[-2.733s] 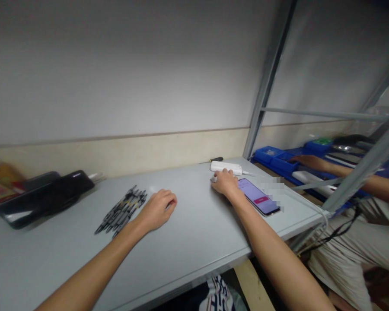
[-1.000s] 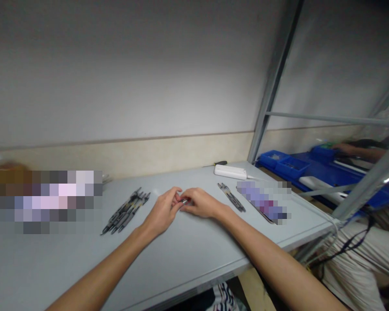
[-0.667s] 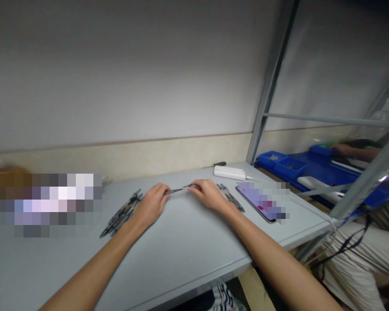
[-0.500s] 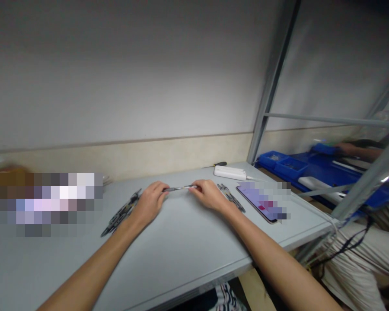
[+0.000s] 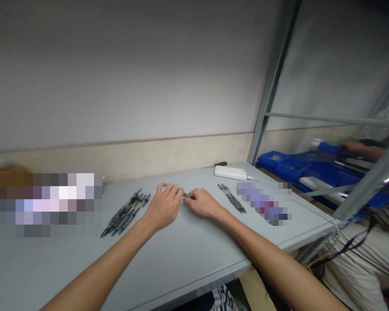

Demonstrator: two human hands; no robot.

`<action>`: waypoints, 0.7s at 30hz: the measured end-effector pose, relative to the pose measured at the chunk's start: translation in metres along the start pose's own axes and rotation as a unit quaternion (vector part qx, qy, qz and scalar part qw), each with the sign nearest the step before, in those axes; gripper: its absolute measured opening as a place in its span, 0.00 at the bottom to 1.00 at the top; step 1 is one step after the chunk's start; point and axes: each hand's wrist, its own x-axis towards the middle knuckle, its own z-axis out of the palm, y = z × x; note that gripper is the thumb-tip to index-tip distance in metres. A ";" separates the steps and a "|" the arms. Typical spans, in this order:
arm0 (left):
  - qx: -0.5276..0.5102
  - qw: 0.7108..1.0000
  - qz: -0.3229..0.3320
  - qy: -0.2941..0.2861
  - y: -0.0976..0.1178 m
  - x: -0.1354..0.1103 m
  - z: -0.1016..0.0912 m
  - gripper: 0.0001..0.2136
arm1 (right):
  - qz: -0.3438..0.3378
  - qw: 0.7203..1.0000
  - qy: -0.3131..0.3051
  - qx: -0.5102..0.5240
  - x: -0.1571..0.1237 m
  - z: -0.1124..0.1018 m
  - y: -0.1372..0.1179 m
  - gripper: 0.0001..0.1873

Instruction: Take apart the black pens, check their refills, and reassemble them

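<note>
Above the middle of the table, a dark pen (image 5: 188, 196) spans the small gap between my two hands. My left hand (image 5: 166, 205) is closed around one end, back of the hand upward, hiding most of the pen. On the other end, my right hand (image 5: 203, 202) pinches with thumb and fingers. Several grey and black pens (image 5: 125, 216) lie in a slanted pile left of my left hand. A smaller group of similar pens (image 5: 231, 198) rests to the right of my right hand.
A white power strip (image 5: 230, 173) and a screwdriver (image 5: 219, 164) lie near the wall. A blurred-out phone (image 5: 262, 203) is at the right of the grey table (image 5: 168, 259). Beyond a metal post (image 5: 274, 77) are blue trays (image 5: 291, 166) and another person's hand (image 5: 352, 147).
My hands have come closer together, the left moving right and slightly down. Less of the pen shows between them. More of the left pile is uncovered.
</note>
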 end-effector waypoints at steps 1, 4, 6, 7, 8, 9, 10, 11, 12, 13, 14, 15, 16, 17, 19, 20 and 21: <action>0.015 1.000 -0.002 -0.007 0.001 0.000 0.001 0.10 | -0.009 0.999 -0.025 0.023 0.001 0.000 0.000 0.18; 0.040 0.999 -0.017 -0.029 0.003 0.000 0.009 0.10 | -0.013 0.999 -0.037 0.008 -0.001 0.004 -0.003 0.17; 0.037 0.998 -0.030 -0.047 0.002 -0.001 0.014 0.10 | -0.010 0.998 0.000 -0.058 -0.004 0.009 -0.007 0.17; 0.033 0.997 -0.041 -0.055 0.002 -0.002 0.016 0.10 | -0.014 0.996 0.017 -0.092 -0.006 0.011 -0.010 0.18; 0.030 0.996 -0.051 -0.064 0.001 -0.002 0.017 0.10 | -0.020 0.992 0.031 -0.121 -0.008 0.012 -0.012 0.18; 0.027 0.995 -0.064 -0.072 0.001 -0.003 0.018 0.10 | -0.027 0.989 0.040 -0.143 -0.009 0.013 -0.013 0.18; 0.025 0.994 -0.076 -0.079 0.001 -0.003 0.017 0.10 | -0.033 0.986 0.045 -0.159 -0.010 0.013 -0.014 0.18; 0.024 0.992 -0.089 -0.085 0.002 -0.002 0.016 0.11 | -0.037 0.984 0.048 -0.170 -0.011 0.013 -0.015 0.18; 0.024 0.990 -0.103 -0.092 0.002 -0.002 0.015 0.11 | -0.040 0.982 0.048 -0.178 -0.011 0.012 -0.016 0.18; 0.022 0.988 -0.115 -0.100 0.003 -0.001 0.013 0.12 | -0.043 0.981 0.047 -0.184 -0.011 0.011 -0.016 0.18; 0.020 0.986 -0.126 -0.109 0.004 0.000 0.012 0.12 | -0.047 0.980 0.047 -0.189 -0.011 0.010 -0.016 0.17; 0.018 0.983 -0.136 -0.119 0.005 0.001 0.012 0.13 | -0.050 0.979 0.046 -0.193 -0.011 0.010 -0.016 0.16; 0.015 0.981 -0.144 -0.129 0.006 0.002 0.011 0.13 | -0.054 0.978 0.046 -0.198 -0.010 0.009 -0.015 0.15; 0.012 0.979 -0.150 -0.139 0.006 0.002 0.012 0.13 | -0.057 0.977 0.045 -0.202 -0.010 0.008 -0.015 0.15; 0.004 0.975 -0.163 -0.153 0.007 0.003 0.013 0.13 | -0.066 0.974 0.048 -0.212 -0.008 0.008 -0.014 0.14; -0.004 0.973 -0.171 -0.158 0.007 0.003 0.013 0.12 | -0.072 0.972 0.052 -0.217 -0.008 0.008 -0.014 0.14; -0.017 0.970 -0.179 -0.161 0.007 0.002 0.014 0.12 | -0.079 0.970 0.058 -0.221 -0.007 0.008 -0.013 0.13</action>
